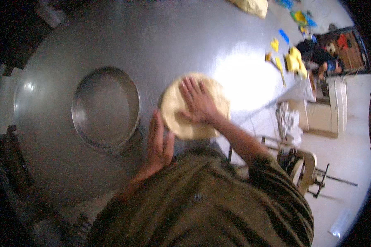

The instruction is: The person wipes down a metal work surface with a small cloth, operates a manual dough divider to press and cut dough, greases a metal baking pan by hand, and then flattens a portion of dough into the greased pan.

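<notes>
A thick round slab of pale yellow dough (196,131) lies on the metal table (165,45), close in front of my body. My right hand (200,102) is laid flat on top of the slab, fingers stretched out and a little spread. At the slab's left edge stands my left hand (157,142), fingers straight and pointing away from me. It is slightly blurred, and I cannot tell whether its fingertips touch the dough. To its left is a round, shallow metal pan (105,109) with a raised rim.
Another piece of yellow dough (251,6) sits at the far edge. At the far right are yellow cloth-like pieces (294,61) and a blue strip (283,36). Beyond the table's right side stand white bags (288,121), a pale cabinet (321,111) and a machine with a metal frame (305,168).
</notes>
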